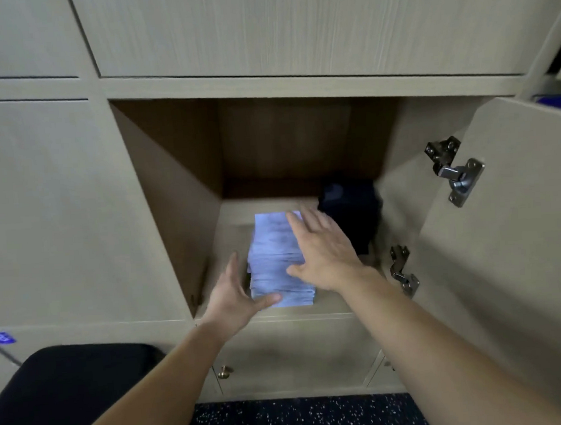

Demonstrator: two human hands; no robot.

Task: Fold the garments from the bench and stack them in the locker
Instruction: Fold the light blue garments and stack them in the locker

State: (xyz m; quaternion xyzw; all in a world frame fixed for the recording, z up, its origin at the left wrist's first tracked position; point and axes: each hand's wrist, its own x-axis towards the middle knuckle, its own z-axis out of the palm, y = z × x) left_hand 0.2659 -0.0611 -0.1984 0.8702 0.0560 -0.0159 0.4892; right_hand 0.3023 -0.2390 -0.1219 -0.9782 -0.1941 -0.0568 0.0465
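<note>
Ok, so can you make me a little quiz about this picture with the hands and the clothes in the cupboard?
1. True or false: the locker door is closed.
2. Pick one. Where does the right hand lie on the light folded garment? A) flat on its top B) underneath it C) nowhere near it
3. Fill the gap: the dark garment sits farther back in the locker, on the ___ side of the light one.

Key: 1 false, the door is swung open; 2 A; 3 right.
</note>
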